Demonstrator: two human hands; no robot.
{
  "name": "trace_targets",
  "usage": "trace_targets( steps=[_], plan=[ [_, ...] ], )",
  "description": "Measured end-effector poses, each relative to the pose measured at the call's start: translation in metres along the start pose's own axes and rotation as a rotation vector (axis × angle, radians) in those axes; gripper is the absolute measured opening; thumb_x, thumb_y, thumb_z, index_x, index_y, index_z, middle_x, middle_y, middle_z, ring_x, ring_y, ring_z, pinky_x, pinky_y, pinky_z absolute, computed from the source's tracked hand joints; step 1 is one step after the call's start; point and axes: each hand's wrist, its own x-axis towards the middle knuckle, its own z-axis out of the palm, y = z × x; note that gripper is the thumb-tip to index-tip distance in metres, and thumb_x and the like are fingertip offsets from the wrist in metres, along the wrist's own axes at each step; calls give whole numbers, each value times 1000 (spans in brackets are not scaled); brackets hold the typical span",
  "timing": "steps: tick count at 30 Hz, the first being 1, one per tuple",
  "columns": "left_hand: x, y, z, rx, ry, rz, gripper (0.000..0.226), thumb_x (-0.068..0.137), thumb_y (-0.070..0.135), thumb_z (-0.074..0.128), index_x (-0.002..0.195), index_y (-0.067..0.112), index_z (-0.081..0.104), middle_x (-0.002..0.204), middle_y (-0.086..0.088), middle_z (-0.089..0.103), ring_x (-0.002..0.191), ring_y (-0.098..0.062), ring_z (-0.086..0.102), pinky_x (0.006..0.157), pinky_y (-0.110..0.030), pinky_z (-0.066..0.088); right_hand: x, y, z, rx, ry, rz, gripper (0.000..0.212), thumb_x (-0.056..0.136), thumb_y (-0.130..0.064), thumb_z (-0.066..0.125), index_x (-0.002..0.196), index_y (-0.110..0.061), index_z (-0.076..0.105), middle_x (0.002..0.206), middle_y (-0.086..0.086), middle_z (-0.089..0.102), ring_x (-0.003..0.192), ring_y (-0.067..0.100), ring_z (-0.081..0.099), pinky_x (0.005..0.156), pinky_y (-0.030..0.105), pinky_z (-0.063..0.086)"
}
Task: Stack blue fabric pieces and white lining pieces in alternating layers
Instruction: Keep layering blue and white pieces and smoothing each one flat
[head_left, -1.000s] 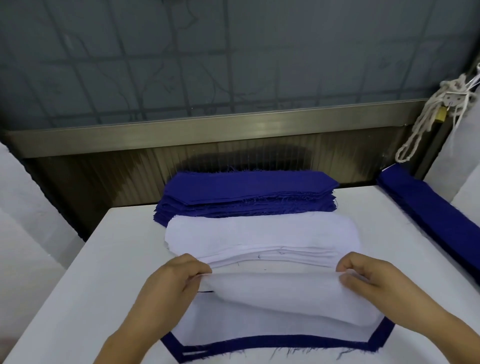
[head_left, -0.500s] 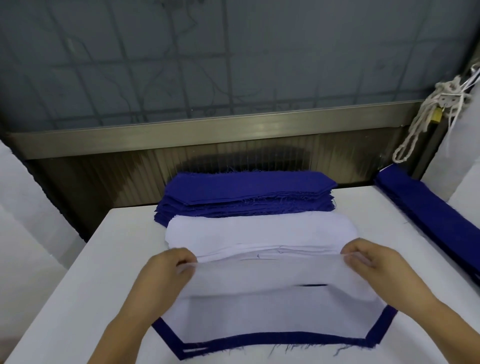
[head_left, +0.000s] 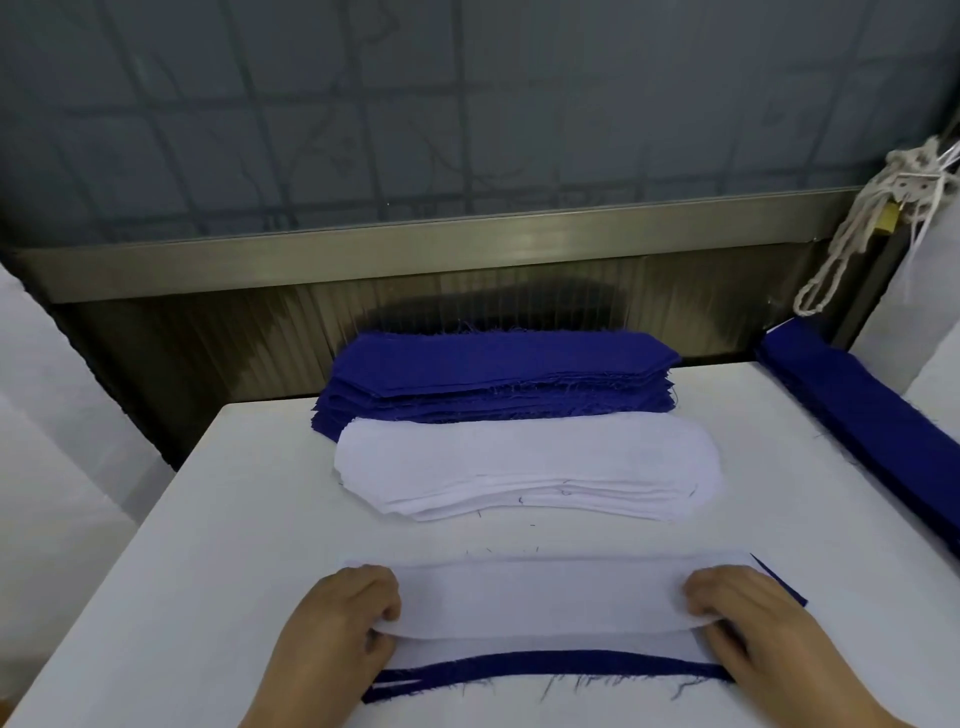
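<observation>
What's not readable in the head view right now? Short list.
- Layer count of the near stack: the top white lining piece covers it; only a blue edge shows.
- Fingertips of left hand and right hand: curled under the lining's ends.
- Blue strip pile: cut off by the right edge.
- Padlock near the cord: too small to read.

light: soft, even | shadows: faint | edges: wide-angle bowing | focus: slightly soft
</observation>
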Motion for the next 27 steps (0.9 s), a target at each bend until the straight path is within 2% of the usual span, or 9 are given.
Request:
trace_targets(
  steps=[2, 4, 9, 17, 19, 21, 24, 26, 27],
  plan=[
    [0, 0, 1, 16, 0, -1, 14, 57, 15, 47, 64, 21, 59, 82, 16, 61, 72, -1, 50, 66, -17, 42, -1, 0, 1, 5, 5, -19, 54, 101, -32, 28, 75, -13, 72, 91, -11, 67, 91, 2, 55, 78, 23, 45],
    [0, 0, 2, 21, 3, -15, 17, 57, 20, 41, 62, 21, 58, 81, 16, 62, 71, -2, 51, 65, -17, 42, -1, 0, 1, 12, -9, -28, 60, 103, -36, 24, 75, -13, 72, 91, -9, 68, 90, 3, 55, 76, 23, 46],
    [0, 2, 4, 15, 4, -73, 13, 55, 17, 44, 63, 22, 53, 75, 17, 59, 63, -5, 50, 59, -18, 42, -4, 3, 4, 16, -10, -33, 58, 101, -33, 24, 76, -13, 72, 89, -8, 69, 90, 4, 56, 76, 24, 47],
    [-3, 1, 4, 37, -1, -92, 19, 49, 9, 56, 63, 21, 50, 69, 14, 53, 61, -6, 46, 56, -20, 41, -4, -1, -1, -10, -6, -78, 52, 99, -26, 29, 71, -13, 70, 86, -9, 67, 85, 6, 55, 75, 23, 46],
    [-2, 1, 4, 31, -11, -93, 20, 49, 7, 55, 62, 21, 50, 66, 14, 49, 61, -4, 41, 55, -19, 38, -2, -3, -3, -19, -19, -59, 38, 92, -17, 38, 69, -15, 68, 85, -11, 66, 83, 4, 54, 73, 21, 46],
    [-2, 2, 3, 18, -23, -100, 20, 49, 8, 55, 62, 22, 50, 65, 14, 47, 62, -2, 39, 55, -17, 38, -2, -4, -6, -24, -53, -33, 18, 72, -4, 54, 68, -17, 66, 85, -13, 63, 81, 3, 54, 71, 20, 46],
    [-4, 6, -2, -19, -53, -105, 14, 53, 13, 55, 63, 23, 50, 66, 16, 47, 62, -4, 43, 58, -14, 40, -3, -5, -6, -2, -117, 6, 27, 56, 5, 66, 69, -18, 65, 86, -13, 63, 78, 7, 58, 69, 22, 47],
    [-5, 8, -6, -30, -79, -78, 6, 60, 24, 56, 64, 24, 51, 70, 18, 49, 65, -3, 45, 61, -11, 39, -2, -7, -9, 18, -150, 18, 23, 57, -2, 72, 69, -21, 65, 88, -14, 62, 78, 8, 60, 69, 22, 46],
    [-5, 9, -8, -38, -93, -68, 9, 63, 31, 59, 65, 26, 52, 73, 19, 50, 67, -1, 45, 63, -12, 39, -2, -8, -11, 27, -155, 15, 15, 63, -11, 72, 69, -22, 65, 89, -16, 62, 79, 7, 60, 71, 21, 46]
  ],
)
